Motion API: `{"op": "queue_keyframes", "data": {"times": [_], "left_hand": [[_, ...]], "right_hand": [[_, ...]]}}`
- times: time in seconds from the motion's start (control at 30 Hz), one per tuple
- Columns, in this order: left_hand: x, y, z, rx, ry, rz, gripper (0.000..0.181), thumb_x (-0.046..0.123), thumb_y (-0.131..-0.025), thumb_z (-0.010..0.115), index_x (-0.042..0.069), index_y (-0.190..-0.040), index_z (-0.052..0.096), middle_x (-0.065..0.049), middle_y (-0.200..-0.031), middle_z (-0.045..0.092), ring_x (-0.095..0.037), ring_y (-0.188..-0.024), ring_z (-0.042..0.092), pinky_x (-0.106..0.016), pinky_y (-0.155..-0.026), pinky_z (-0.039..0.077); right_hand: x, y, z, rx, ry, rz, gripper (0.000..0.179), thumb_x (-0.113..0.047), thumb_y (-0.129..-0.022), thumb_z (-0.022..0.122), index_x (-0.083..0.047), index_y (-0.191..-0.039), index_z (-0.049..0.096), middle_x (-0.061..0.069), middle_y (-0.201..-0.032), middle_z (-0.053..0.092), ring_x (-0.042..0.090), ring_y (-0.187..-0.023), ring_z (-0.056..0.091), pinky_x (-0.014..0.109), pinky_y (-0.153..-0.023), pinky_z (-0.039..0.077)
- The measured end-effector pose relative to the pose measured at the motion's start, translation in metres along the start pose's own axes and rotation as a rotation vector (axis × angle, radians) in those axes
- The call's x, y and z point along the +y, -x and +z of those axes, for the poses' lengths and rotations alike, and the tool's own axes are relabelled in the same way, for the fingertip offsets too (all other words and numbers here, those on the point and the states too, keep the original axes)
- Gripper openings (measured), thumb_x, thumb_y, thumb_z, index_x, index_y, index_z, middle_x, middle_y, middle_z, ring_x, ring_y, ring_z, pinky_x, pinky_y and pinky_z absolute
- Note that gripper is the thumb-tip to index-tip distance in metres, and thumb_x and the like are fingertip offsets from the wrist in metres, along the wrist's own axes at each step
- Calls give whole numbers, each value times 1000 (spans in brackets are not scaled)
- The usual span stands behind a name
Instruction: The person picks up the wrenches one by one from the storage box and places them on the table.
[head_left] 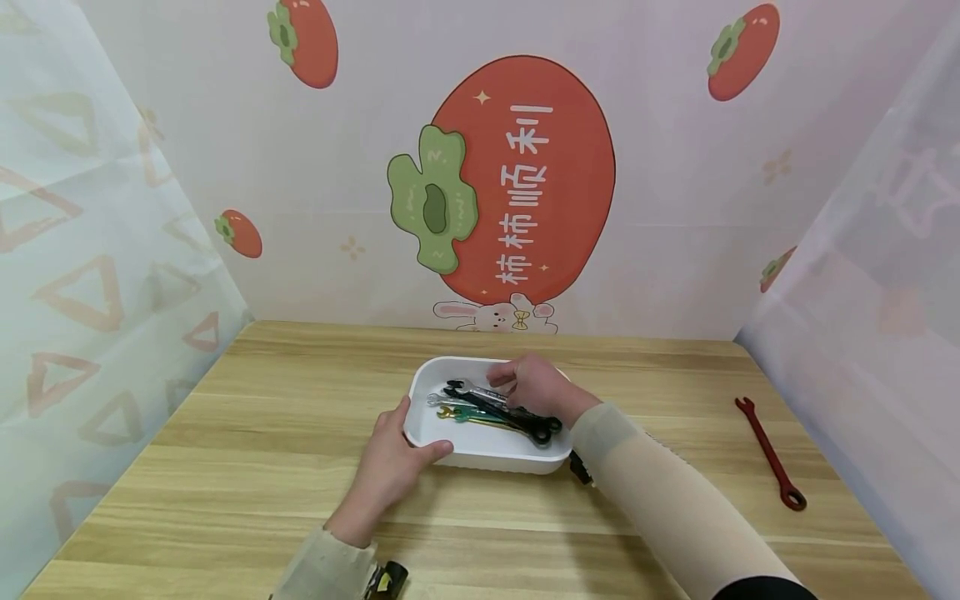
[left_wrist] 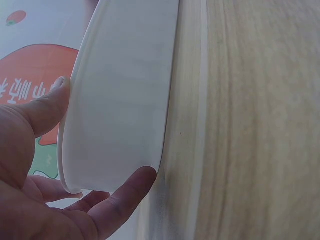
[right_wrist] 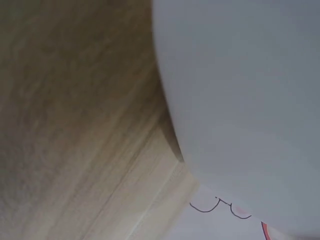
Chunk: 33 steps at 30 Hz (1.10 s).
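Observation:
A white plastic bin [head_left: 480, 460] sits on the table with several combination wrenches in it. A black wrench [head_left: 498, 410] lies on top, a silver wrench [head_left: 480, 390] behind it, and green and gold wrenches [head_left: 461, 413] nearer the front. My left hand [head_left: 393, 458] grips the bin's left end; in the left wrist view its thumb lies at the rim and its fingers curl round the end wall. My right hand [head_left: 538, 387] reaches over the right side into the bin, fingers bent at the wrenches. Whether it pinches one is hidden; the right wrist view shows only the bin's outer wall [right_wrist: 240, 110].
A dark red wrench [head_left: 771, 454] lies alone on the wooden table [head_left: 247, 467], well to the right of the bin. A printed backdrop [head_left: 645, 275] stands along the table's far edge, with side sheets at left and right.

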<state>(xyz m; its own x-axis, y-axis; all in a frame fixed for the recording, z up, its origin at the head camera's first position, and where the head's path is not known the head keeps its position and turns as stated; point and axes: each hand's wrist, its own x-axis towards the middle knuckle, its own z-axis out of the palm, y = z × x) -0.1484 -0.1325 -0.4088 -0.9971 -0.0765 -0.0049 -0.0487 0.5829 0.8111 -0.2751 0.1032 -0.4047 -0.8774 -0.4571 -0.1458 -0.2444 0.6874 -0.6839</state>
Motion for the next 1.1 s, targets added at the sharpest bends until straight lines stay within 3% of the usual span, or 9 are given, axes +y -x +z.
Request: {"op": "queue_keyframes", "data": {"times": [0.5,0.7,0.97,1.1], "left_hand": [[-2,0,0,-2,-3,2,99,29,-79,86,-8,-152,30,-29,-140,44,-39,-121,49,-53,-103,37],[-1,1,1,-3,-2,7,99,29,-79,86,-8,-151,30,-28,-138,45,-38,-118,51,-53,-102,39],[0,1,1,-6,-4,4,99,29,-80,86,-8,-152,30,-28,-139,45,-39,-120,50,-54,-103,38],[0,1,0,-3,-11,3,99,29,-80,86,-7,-152,30,-28,-138,45,-39,-119,50,-54,-102,38]], "right_hand": [[2,-1,0,-5,-37,26,47,14,-84,65,-12,-122,73,-8,-99,70,15,-99,63,41,-94,50],[-5,5,-4,10,-103,86,44,14,-84,65,-12,-118,74,-4,-99,68,22,-97,59,41,-90,51],[-5,9,-13,-4,-155,91,38,10,-84,71,-9,-116,74,1,-101,67,25,-96,58,38,-86,52],[-3,8,-18,-9,-253,108,40,11,-84,70,-9,-118,74,5,-103,66,26,-95,56,36,-80,52]]}}
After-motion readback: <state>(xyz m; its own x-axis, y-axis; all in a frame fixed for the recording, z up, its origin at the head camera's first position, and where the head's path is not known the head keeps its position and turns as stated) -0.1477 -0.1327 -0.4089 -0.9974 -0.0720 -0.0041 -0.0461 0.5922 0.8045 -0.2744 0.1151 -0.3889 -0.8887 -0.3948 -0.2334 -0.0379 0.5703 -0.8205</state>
